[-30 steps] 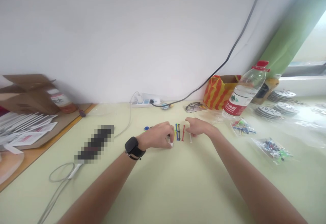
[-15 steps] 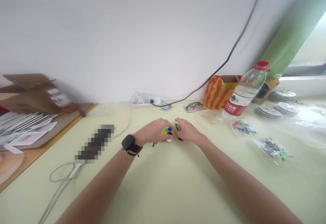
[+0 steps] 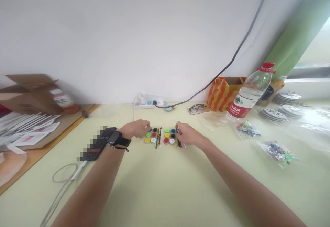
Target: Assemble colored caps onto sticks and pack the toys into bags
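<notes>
My left hand (image 3: 136, 128), with a black watch on its wrist, is at the upper left of a set of small coloured discs (image 3: 154, 135). Its fingers are curled, the tips on a blue disc (image 3: 150, 130) that they partly cover. Beside that set stands a bundle of thin coloured plastic sticks (image 3: 158, 138). A second set of discs (image 3: 167, 135) in green, blue, yellow, black, red and white lies to the right in two columns. My right hand (image 3: 189, 134) pinches the second bundle of coloured sticks (image 3: 177, 141) at that set's right edge; its fingers partly hide the sticks.
A phone (image 3: 100, 144) on a cable lies left. Behind are a power strip (image 3: 149, 104) and glasses (image 3: 197, 108). On the right stand a large water bottle (image 3: 247, 94), a striped bag (image 3: 220, 93), bagged plastic parts (image 3: 277, 152) and stacked white discs (image 3: 273, 114).
My left hand has moved left, off the right-hand disc set to the left one, uncovering both sets. My right hand stays by the sticks, almost in place.
</notes>
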The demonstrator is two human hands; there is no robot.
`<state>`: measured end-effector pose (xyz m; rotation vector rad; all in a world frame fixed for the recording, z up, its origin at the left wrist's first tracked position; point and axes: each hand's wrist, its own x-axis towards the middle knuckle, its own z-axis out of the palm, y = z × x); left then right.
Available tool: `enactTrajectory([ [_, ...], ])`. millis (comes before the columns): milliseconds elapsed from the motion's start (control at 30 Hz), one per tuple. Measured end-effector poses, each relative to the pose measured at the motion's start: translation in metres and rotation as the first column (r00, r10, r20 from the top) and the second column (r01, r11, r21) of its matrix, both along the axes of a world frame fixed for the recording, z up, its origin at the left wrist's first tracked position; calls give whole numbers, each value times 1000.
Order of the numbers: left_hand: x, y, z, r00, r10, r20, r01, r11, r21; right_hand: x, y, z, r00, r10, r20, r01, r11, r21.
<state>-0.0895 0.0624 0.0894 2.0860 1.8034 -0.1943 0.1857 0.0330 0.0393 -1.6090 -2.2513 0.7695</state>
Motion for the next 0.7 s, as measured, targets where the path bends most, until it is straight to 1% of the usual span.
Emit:
enactTrajectory([
  [67,3,1,-6,1000,-10,13,11,999,-32,-2,1,-3,1000,10,-15,-10,1000,1],
  [167,6,2,-10,999,-21,24,22,999,-33,-5,3,-7,999,21,-34,-21,1000,11],
  [300,7,3,-11,999,-33,33,34,999,-37,-10,2,-11,996,56,-72,-54,998,32],
  [567,6,2,-10,998,-60,20,61,997,-41,-19,-4,-10,983,116,-140,-103,990,95],
  [633,6,2,-9,998,-68,7,68,998,-17,-19,-4,-10,981,123,-149,-109,989,99],
  [700,7,0,-8,997,-76,-4,76,996,45,-16,-3,-9,980,124,-157,-112,990,87],
])
